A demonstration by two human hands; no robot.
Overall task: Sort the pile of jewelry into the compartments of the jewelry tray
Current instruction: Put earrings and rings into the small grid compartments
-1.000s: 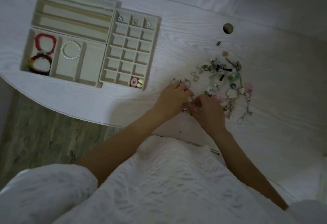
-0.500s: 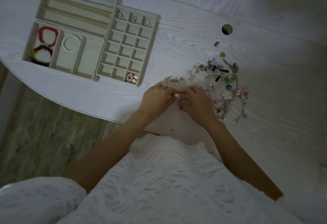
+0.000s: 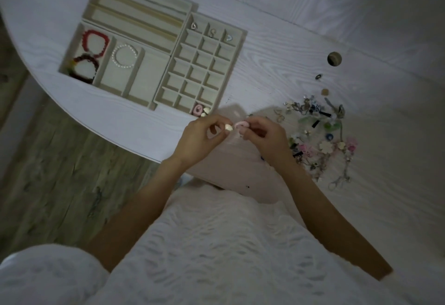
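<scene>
- The left hand [image 3: 201,139], at the centre of the frame, pinches a small cream-coloured piece [image 3: 228,127] between thumb and fingertips.
- The right hand [image 3: 263,139], just beside it, pinches a small pink piece [image 3: 240,124]; the two pieces sit close together, and whether they touch is unclear.
- Both hands are held over the near edge of the white table [image 3: 277,46], with bare forearms running down to the lower frame over a white textured garment [image 3: 216,244].
- To the right of the hands, the pile of jewelry [image 3: 322,133] lies loose on the table: chains, flower shapes, pink and dark bits tangled together.
- Above the pile, a dark ring-like bit [image 3: 318,76] and a small tan bit [image 3: 325,92] lie apart from it, below a round hole [image 3: 334,58] in the tabletop.
- The jewelry tray [image 3: 154,5] fills the upper left of the frame.
- Its lower-left sections hold a red bracelet [image 3: 95,42], a dark bracelet [image 3: 84,68] and a pearl bracelet [image 3: 124,56].
- The top row of its small-square grid holds three small silvery pieces [image 3: 194,25], one per cell.
- The grid's bottom-right cell, just above the left hand, holds a pink piece and pale bits [image 3: 201,109].
</scene>
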